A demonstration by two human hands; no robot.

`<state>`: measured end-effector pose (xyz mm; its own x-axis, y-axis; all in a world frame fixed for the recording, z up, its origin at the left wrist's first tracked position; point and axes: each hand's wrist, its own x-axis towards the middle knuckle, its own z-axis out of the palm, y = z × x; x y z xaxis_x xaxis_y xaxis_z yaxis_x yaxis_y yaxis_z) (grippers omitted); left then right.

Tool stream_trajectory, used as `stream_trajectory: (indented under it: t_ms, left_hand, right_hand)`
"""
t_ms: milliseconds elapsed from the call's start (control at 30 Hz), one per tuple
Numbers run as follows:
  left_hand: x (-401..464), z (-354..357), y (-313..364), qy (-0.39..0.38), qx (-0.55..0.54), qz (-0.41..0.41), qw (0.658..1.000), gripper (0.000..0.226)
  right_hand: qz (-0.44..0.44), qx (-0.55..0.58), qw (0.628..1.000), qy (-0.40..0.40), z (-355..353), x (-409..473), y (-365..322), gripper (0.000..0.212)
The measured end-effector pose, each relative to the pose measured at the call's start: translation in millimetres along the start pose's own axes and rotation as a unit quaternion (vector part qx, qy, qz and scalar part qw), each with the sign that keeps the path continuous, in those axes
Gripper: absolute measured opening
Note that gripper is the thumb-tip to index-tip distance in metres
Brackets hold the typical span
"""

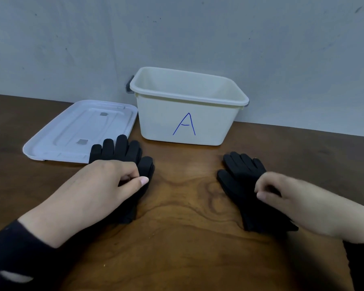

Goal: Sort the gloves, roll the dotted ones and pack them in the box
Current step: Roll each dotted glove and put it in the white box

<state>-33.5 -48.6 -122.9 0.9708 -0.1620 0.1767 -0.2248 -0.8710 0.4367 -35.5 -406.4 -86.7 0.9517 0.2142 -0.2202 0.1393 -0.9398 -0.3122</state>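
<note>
At the fingertips of the left hand [97, 185] we see the thumb and curled fingers pinching the fabric of the left glove pile [122, 156], a black stack whose fingertips point away from us and overlap the near corner of the lid [72, 131]. At least two layers show at its right edge, so we count it as probably two gloves, though the view does not settle the number. Opposite, the right hand [292, 198] curls its fingers and thumb together over the right glove pile [240, 175], pinching the black cloth near its middle; this pile also lies flat with fingers pointing away, and we cannot tell how many gloves it holds. No dots are legible on either pile from this angle. The two piles lie well apart on the wooden table [183, 238], one on each side of a dark swirl in the grain.

Outward from the hands we count one box [185, 120], cream-coloured, open-topped and upright, with a blue letter "A" on its near wall; its interior appears bare as far as we can see. It stands against the grey wall [177, 34], beyond and between the piles. One pale lid lies flat just left of the box. Two dark sleeves [15, 255] cover the forearms at the lower corners.
</note>
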Motion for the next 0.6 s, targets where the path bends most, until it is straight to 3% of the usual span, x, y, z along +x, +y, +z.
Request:
stream_trajectory:
  t_ms: [133, 267, 333, 433, 500, 600]
  left_hand:
    - [1.0, 1.3, -1.5, 0.007, 0.006, 0.006, 1.000, 0.034]
    - [1.1, 2.5, -2.2, -0.002, 0.001, 0.004, 1.000, 0.034]
    - [-0.1, 1.6, -3.9, -0.007, 0.000, 0.002, 1.000, 0.034]
    - [1.2, 4.1, -2.0, -0.018, 0.002, 0.004, 1.000, 0.032]
    - [1.1, 2.7, -2.7, -0.017, 0.010, 0.007, 1.000, 0.033]
    - [-0.7, 0.4, -2.7, -0.021, 0.015, 0.011, 1.000, 0.033]
  right_hand:
    - [0.030, 0.125, 0.975, 0.180, -1.8, 1.1, -7.7, 0.017]
    - [0.028, 0.220, 0.940, 0.259, -0.8, -1.2, -20.5, 0.020]
    - [0.023, 0.318, 0.914, 0.250, -2.6, -3.4, -31.3, 0.022]
    - [0.040, 0.516, 0.843, 0.146, -7.8, -6.5, -49.6, 0.026]
    - [0.047, 0.579, 0.809, 0.090, -13.4, -3.2, -62.8, 0.028]
    - [0.030, 0.623, 0.777, 0.086, -30.3, 9.0, -79.5, 0.031]
